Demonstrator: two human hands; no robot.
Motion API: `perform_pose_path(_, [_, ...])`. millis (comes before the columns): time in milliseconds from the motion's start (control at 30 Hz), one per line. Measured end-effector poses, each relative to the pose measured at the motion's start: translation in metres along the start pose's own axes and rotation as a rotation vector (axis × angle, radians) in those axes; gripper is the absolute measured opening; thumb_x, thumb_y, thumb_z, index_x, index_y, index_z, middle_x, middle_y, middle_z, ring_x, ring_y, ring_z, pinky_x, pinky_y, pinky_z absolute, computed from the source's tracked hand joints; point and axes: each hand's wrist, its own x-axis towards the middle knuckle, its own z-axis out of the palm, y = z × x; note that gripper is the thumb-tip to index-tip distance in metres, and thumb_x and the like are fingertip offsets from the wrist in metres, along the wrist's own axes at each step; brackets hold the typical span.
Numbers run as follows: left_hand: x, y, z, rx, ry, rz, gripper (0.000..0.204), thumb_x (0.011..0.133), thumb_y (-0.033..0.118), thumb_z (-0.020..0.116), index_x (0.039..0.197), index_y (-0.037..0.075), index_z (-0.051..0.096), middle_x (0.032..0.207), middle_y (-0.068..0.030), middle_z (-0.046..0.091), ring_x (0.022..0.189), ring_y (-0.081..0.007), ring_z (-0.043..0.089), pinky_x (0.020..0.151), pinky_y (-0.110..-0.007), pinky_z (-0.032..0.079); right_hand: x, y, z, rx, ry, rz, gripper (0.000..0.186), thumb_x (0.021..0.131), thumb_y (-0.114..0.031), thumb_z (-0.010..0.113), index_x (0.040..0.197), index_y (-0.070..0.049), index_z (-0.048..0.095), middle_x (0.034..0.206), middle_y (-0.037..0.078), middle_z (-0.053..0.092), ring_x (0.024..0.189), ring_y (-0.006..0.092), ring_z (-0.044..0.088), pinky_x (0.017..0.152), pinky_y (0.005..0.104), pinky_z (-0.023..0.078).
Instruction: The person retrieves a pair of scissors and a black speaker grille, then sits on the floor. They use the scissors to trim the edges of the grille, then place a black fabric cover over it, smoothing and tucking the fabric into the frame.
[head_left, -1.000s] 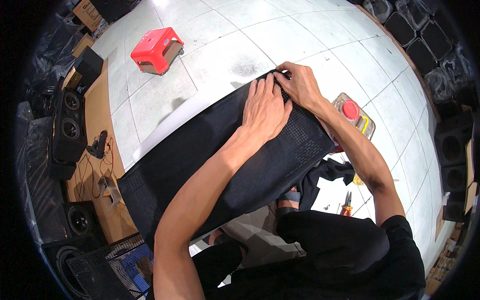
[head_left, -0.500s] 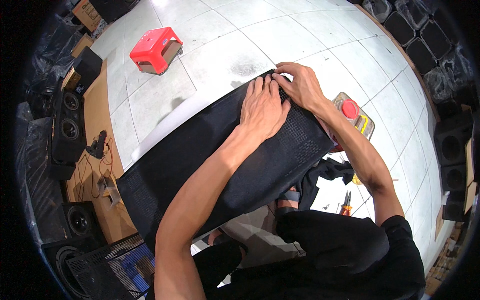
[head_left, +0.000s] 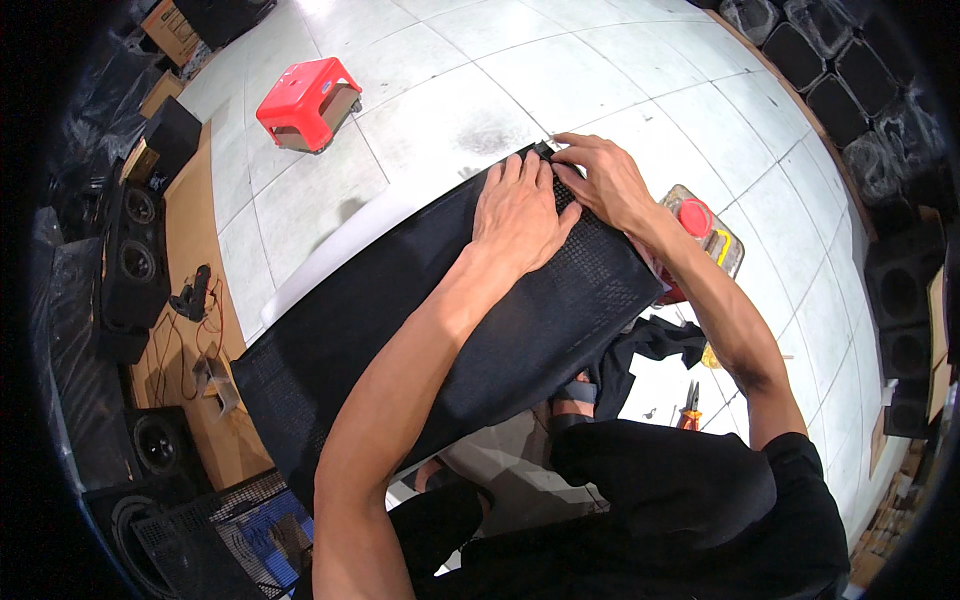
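Across my lap slants a long black speaker grille (head_left: 490, 345), covered in thin black cloth. Perforations show through the cloth near its right end. My left hand (head_left: 517, 212) lies flat on the upper right part, fingers stretched toward the far edge. At the far right corner, my right hand (head_left: 608, 182) has its thumb and fingers bent together on the cloth edge; the exact grip is partly hidden. Below the right end hangs a bunched black cloth (head_left: 655, 345). White sheet material (head_left: 335, 255) shows along the far edge.
A red plastic stool (head_left: 308, 100) stands on the tiled floor ahead. To the right are a container with a red lid (head_left: 695, 216) and orange-handled pliers (head_left: 690, 408). Speaker boxes (head_left: 138, 235) line the left, beside a mesh panel (head_left: 215, 535). More black boxes (head_left: 905, 290) stand far right.
My left hand has shifted slightly left on the cloth. The right hand's fingers have moved a little at the corner. The grille stays in nearly the same place.
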Motion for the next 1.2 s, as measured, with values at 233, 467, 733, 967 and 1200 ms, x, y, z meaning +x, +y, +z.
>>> perform_pose_path(233, [0.002,0.002,-0.005,-0.014,-0.071,-0.016,0.063,0.096,0.042,0.052,0.128,-0.012,0.053,0.134,-0.0241,0.053,0.121,-0.0319,0.048,0.106,-0.042,0.035,0.0,0.002,0.002,0.021,0.065,-0.008,0.02,0.089,-0.014,0.061,0.099,0.001,0.071,0.12,0.02,0.066,0.103,0.0379,0.064,0.09,0.0447,0.051])
perform_pose_path(467, [-0.006,0.001,-0.003,-0.157,0.021,-0.041,0.051,0.099,0.03,0.05,0.125,-0.015,0.053,0.138,-0.0332,0.047,0.131,-0.042,0.044,0.113,-0.047,0.033,-0.002,0.003,0.001,0.012,0.112,0.037,0.02,0.088,-0.013,0.062,0.099,0.001,0.071,0.115,0.019,0.067,0.102,0.0371,0.064,0.088,0.0442,0.051])
perform_pose_path(733, [-0.042,0.003,-0.021,-0.14,-0.003,0.082,0.05,0.099,0.025,0.049,0.126,-0.018,0.049,0.137,-0.0354,0.046,0.133,-0.0449,0.042,0.114,-0.047,0.032,-0.004,-0.033,0.001,-0.016,0.166,-0.191,0.01,0.08,-0.005,0.063,0.088,0.002,0.063,0.083,0.015,0.065,0.078,0.0327,0.058,0.075,0.042,0.049])
perform_pose_path(967, [-0.076,0.0,-0.045,-0.112,-0.162,0.094,0.059,0.102,0.032,0.044,0.136,-0.016,0.039,0.146,-0.0341,0.035,0.14,-0.0431,0.031,0.118,-0.047,0.025,-0.006,-0.034,0.011,-0.257,-0.083,-0.307,0.021,0.086,-0.012,0.057,0.097,0.006,0.055,0.095,0.018,0.064,0.087,0.0306,0.057,0.08,0.0399,0.045])
perform_pose_path(1200, [-0.087,-0.002,-0.042,-0.072,-0.203,-0.025,0.066,0.103,0.038,0.039,0.142,-0.014,0.032,0.149,-0.034,0.029,0.143,-0.0429,0.025,0.12,-0.048,0.02,-0.005,-0.044,0.01,-0.358,-0.111,-0.32,0.034,0.089,-0.015,0.055,0.112,0.01,0.054,0.126,0.024,0.059,0.104,0.032,0.057,0.091,0.0394,0.045])
